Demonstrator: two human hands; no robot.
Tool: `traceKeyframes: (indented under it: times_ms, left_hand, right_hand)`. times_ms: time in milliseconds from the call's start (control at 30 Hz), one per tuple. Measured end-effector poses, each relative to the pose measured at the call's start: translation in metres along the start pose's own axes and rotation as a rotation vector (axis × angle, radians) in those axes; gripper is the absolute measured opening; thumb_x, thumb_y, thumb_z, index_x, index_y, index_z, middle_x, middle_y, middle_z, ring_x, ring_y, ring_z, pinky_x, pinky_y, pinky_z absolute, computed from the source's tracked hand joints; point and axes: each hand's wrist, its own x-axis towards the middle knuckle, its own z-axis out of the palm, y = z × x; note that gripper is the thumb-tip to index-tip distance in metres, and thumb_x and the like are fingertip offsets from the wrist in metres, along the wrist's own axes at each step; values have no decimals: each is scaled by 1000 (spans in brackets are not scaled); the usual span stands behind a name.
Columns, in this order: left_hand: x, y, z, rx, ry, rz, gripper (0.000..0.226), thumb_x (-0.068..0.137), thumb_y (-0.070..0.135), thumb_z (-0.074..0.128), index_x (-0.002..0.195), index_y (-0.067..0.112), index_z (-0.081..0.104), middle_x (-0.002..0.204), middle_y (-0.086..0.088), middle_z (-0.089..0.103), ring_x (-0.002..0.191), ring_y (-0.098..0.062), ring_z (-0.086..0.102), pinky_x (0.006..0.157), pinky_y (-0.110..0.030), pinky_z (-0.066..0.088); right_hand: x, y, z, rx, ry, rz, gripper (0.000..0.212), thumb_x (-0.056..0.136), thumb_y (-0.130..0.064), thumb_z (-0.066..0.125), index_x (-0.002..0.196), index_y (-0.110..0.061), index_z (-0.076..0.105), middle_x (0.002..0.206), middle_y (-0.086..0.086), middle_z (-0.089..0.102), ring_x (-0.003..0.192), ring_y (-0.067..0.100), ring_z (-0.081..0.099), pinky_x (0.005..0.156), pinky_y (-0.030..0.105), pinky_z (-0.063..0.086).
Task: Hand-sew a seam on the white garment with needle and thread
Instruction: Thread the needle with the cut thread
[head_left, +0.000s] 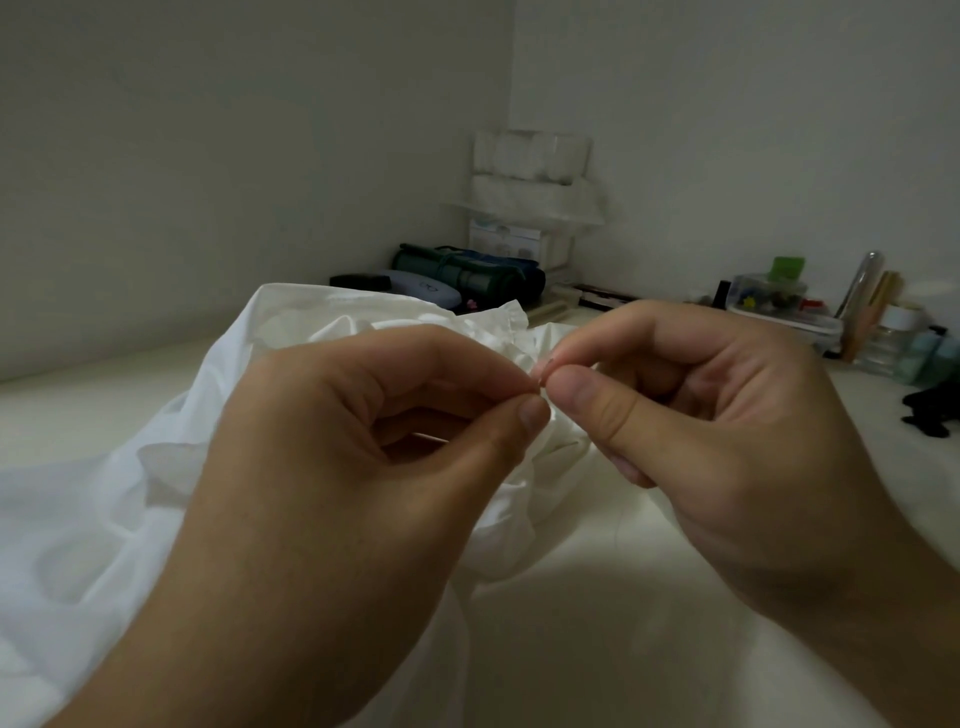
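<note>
**A:** Status on the hands?

**B:** Both raised in front of the camera, fingertips meeting in the middle. Left hand: thumb and forefinger pressed together in a tight pinch, other fingers curled under. Right hand: same pose, thumb against forefinger tip, rest folded into the palm. The two pinches touch each other.

**A:** Pinching what?

**B:** Something very small at the contact point. A tiny dark speck shows at the right forefinger tip (could be the needle's end, too small to confirm). Cannot tell which hand holds needle and which holds thread. A faint thin line hangs below the right hand, likely thread, barely visible.

**A:** Garment?

**B:** White garment lies directly behind and under the left hand, spreading out toward the lower left. Thin, smooth fabric, heavily rumpled, soft folds throughout. A gathered or ruffled edge shows just beyond the fingertips, between the two hands. Neither hand grips it as far as I can see. It rests on a pale tabletop.

**A:** Anything else?

**B:** Beyond the hands, at the wall corner: a dark green roll-up case, a pale glasses case beside it, stacked white packs above. Past the right hand: a clear box of small coloured bits, jars and bottles. A black item lies off to the right of the right hand.
</note>
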Motion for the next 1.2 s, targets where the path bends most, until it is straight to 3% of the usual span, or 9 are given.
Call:
traceKeyframes:
  times_ms: [100, 200, 367, 567, 1200]
  left_hand:
    - [2, -3, 2, -106, -3, -42, 7, 77, 20, 85, 83, 23, 83, 75, 9, 79, 69, -7, 76, 66, -18, 61]
    - [3, -4, 7, -173, 7, -66, 8, 75, 14, 83, 83, 12, 80, 78, 2, 78, 72, -14, 74, 68, -25, 60]
    - [2, -3, 10, -194, 22, -71, 8, 75, 13, 81, 81, 9, 79, 80, 0, 77, 76, -19, 72, 73, -27, 59]
    - [5, -4, 1, -188, -33, -74, 10, 77, 14, 85, 86, 13, 82, 79, 7, 80, 73, -7, 76, 65, -15, 59]
    - [4, -4, 3, -171, -9, -67, 11, 76, 14, 84, 86, 10, 82, 79, 4, 80, 73, -9, 76, 66, -16, 59]
  right_hand:
    - [0, -1, 0, -14, -1, -11, 4, 90, -16, 76, 92, -17, 80, 59, 5, 61, 49, 14, 48, 49, 20, 40]
    - [0, -2, 0, -19, 0, -9, 4, 89, -17, 77, 91, -17, 81, 58, 6, 60, 48, 17, 47, 48, 22, 40]
    - [-1, -3, 1, -19, 0, -11, 6, 88, -16, 76, 91, -17, 81, 59, 6, 61, 49, 16, 47, 49, 21, 40]
    - [0, -2, 0, -19, 2, -10, 6, 88, -17, 76, 91, -16, 81, 58, 4, 61, 49, 15, 47, 49, 21, 40]
    - [0, -2, 2, -39, 23, -5, 6, 87, -18, 75, 90, -16, 80, 58, 3, 62, 48, 14, 49, 49, 19, 40]
